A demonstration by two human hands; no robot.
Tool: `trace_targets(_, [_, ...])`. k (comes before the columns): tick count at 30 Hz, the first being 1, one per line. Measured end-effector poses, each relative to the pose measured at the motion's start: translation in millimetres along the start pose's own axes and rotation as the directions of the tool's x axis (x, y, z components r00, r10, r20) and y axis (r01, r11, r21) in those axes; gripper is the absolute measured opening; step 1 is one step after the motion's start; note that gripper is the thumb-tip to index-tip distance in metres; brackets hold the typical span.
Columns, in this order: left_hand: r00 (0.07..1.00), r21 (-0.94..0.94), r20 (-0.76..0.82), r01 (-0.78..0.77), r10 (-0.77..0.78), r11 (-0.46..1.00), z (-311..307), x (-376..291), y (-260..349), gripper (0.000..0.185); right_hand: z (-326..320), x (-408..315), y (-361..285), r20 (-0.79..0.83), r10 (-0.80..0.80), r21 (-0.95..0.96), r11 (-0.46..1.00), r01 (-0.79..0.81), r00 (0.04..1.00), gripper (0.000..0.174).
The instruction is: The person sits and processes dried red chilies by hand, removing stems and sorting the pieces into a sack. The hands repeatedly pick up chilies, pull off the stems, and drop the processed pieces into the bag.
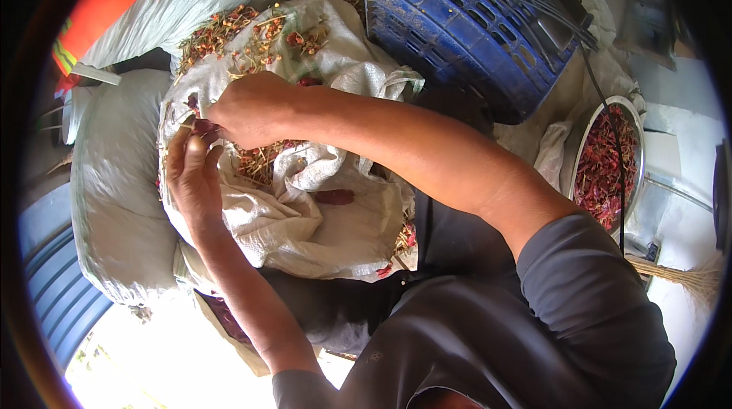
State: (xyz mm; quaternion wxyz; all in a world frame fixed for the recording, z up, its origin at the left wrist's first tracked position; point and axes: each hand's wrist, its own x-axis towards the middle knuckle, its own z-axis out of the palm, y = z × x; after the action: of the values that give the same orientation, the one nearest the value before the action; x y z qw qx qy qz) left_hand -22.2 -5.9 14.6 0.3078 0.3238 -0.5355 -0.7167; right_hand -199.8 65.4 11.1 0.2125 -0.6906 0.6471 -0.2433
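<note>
My left hand (195,172) holds a dark red dried chili pepper (205,126) by its stem end between thumb and fingertips. Against the pepper's other side is my right hand (251,111), its fingers curled; its fingertips are hidden behind the hand. Both are above a white woven sack (354,226) spread before me. Chili stems and pieces (257,166) lie in its folds, partly under my right wrist. A single dark red chili (334,197) rests on the cloth nearer my body. More stems with orange-red caps (251,49) are scattered over the sack's far side.
A blue plastic crate (440,37) with black cables and adapters on it stands at the upper right. Right of me is a round metal basin (641,163) of red chili pieces, crossed by a cable, near a straw broom (680,274). Full woven sacks (123,180) stand at the left.
</note>
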Motion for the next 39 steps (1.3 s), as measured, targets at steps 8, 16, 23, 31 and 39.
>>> trace_targets(8, [0.998, 0.011, -0.023, -0.066, 0.067, 0.998, -2, 3, -8, 0.021, 8, 3, 1, -0.072, 0.003, 0.155, 0.988, 0.008, 0.997, 0.024])
trace_targets(16, [0.945, 0.572, 0.029, -0.283, 0.326, 0.77, 5, 0, -12, 0.014, 15, 1, 1, -0.031, 0.065, 0.11, 0.992, -0.061, 0.997, 0.026])
trace_targets(23, [0.936, 0.067, -0.309, -0.154, 0.168, 0.986, 17, 1, -12, 0.003, 30, -6, -14, -0.285, 0.024, 0.232, 0.972, 0.045, 0.958, 0.027])
trace_targets(31, [0.876, 0.105, -0.397, -0.253, 0.273, 0.962, 47, 1, -3, 0.005, 14, -19, -18, -0.471, -0.118, 0.014, 0.99, 0.141, 0.874, 0.021])
trace_targets(39, [0.824, 0.147, -0.496, -0.232, 0.274, 0.962, 59, -3, 5, 0.008, 13, -19, -22, -0.515, -0.149, 0.017, 0.983, 0.184, 0.844, 0.02])
